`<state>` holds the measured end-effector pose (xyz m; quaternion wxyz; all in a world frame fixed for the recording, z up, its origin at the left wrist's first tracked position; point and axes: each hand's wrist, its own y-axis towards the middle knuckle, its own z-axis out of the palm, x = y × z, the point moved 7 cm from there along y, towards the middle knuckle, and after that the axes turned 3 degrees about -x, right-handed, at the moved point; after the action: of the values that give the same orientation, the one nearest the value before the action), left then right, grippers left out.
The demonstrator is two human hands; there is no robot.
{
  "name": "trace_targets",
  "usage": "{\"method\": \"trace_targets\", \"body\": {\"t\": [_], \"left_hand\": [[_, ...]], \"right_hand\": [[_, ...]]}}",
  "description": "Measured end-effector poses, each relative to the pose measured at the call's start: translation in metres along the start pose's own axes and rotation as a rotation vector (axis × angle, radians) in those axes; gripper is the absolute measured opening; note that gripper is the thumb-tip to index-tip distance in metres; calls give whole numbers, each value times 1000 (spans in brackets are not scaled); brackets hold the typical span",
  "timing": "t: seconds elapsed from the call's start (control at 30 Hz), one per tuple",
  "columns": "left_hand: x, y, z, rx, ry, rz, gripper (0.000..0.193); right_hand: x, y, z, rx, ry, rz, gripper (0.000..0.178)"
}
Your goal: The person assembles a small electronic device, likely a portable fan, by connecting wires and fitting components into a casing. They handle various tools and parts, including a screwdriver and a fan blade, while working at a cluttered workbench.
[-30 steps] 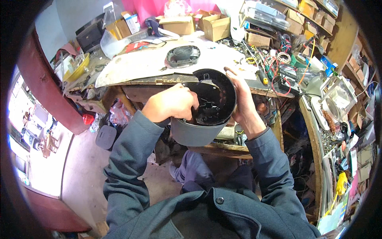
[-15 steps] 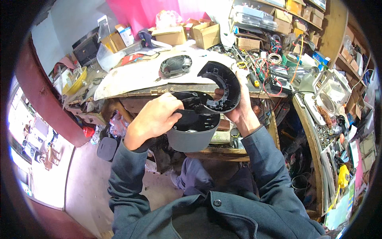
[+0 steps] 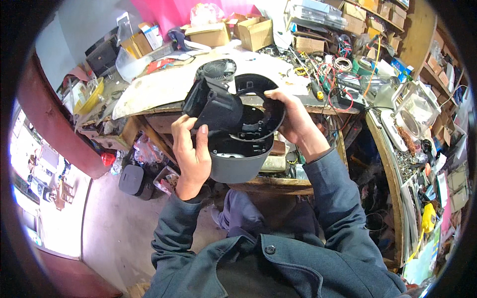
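My left hand (image 3: 193, 154) is closed, thumb and fingers gripping the lower edge of a black moulded plastic part (image 3: 218, 108) that stands up tilted. Closed on the right side of a black ring-shaped plastic shell (image 3: 276, 119) is my right hand (image 3: 296, 118), its thumb over the upper rim. Directly below the shell sits a grey tub-shaped housing (image 3: 238, 170) with a black inside, close to both hands. Whether these pieces are joined is hidden where they overlap. A black oval part with a round grille (image 3: 218, 68) lies on the bench behind them.
The cluttered workbench (image 3: 149, 92) has a pale sheet on top and cardboard boxes (image 3: 255, 34) at the back. Tangled wires and a screwdriver (image 3: 317, 90) lie to the right. A wooden-edged side bench (image 3: 385, 179) holds many parts. A dark rounded box (image 3: 133, 180) stands on the floor.
My left hand has dropped from above the grey housing to its left side, and the black part now stands raised in it. The ring-shaped shell has moved left and turned; my right thumb now shows.
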<state>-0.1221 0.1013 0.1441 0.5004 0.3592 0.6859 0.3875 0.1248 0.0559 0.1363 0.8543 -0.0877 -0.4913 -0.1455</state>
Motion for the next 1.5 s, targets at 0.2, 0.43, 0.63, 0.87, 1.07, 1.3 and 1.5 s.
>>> {"method": "trace_targets", "body": {"t": [0.2,0.43,0.63,0.87,1.07,1.3,1.5], "left_hand": [[-15,-9,-14,-125,168,125,23],[-23,5,-34,-149,136,208,21],[-32,17,-31,-41,95,240,18],[-40,27,-20,167,28,217,18],[-39,23,16,723,179,266,18],[-44,39,-6,452,150,210,12],[-37,15,0,524,-14,143,22]], "right_hand": [[-3,28,-7,32,-463,-35,31],[-1,36,22,218,-1415,-321,42],[-7,28,47,142,-1735,-465,27],[10,17,30,-106,-1542,-671,22],[1,23,3,-71,-1417,-650,21],[10,3,5,-68,-1250,-539,28],[4,-21,48,296,-1049,-570,42]]}}
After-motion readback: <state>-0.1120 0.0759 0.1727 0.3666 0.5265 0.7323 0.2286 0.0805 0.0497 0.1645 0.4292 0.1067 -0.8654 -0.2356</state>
